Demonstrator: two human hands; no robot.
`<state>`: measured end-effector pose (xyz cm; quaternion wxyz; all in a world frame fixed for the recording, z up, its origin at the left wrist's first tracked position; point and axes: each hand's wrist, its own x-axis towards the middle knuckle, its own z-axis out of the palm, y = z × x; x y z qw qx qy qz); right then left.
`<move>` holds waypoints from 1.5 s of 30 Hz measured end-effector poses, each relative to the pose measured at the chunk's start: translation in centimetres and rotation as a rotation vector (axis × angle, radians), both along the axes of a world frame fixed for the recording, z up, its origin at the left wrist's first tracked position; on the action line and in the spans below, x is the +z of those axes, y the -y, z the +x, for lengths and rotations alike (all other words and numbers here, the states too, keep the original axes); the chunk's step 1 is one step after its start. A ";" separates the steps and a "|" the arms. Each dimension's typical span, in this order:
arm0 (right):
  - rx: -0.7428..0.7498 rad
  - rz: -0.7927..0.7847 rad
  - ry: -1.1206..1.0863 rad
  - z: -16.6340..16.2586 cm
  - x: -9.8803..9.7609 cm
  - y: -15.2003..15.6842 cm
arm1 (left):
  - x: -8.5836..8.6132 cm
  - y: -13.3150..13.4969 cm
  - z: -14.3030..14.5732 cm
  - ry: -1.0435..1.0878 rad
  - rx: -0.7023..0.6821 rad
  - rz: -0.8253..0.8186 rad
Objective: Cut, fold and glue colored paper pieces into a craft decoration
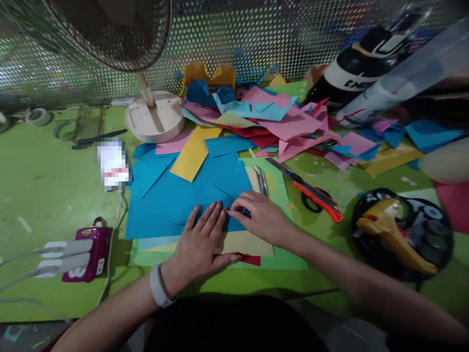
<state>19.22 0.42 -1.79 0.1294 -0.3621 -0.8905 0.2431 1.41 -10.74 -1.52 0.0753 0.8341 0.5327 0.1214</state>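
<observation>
Spread flat, my left hand (201, 239) presses on a sheet of blue paper (157, 210), its fingers reaching towards the sheet's middle. Just right of those fingertips, my right hand (260, 215) is closed in a pinch at a small dark-blue edge that looks like folded blue paper; the fingers partly hide it. Slits or creases show in the blue sheet. Beneath it lie cream paper (252, 243), a bit of red paper (251, 260) and a light-green sheet (286, 261). A yellow paper strip (190, 154) rests across the sheet's upper part.
An orange utility knife (318, 198) lies over dark-handled scissors (311, 201). Behind are a heap of coloured paper scraps (278, 117) and a fan (156, 117). A phone (113, 164) and purple power adapter (88, 254) sit left; a tape dispenser (399, 237) sits right.
</observation>
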 end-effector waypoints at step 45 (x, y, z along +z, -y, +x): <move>0.260 0.424 0.106 0.4 -0.7 4.9 | -1.0 -0.7 -0.6 -0.153 -0.053 0.109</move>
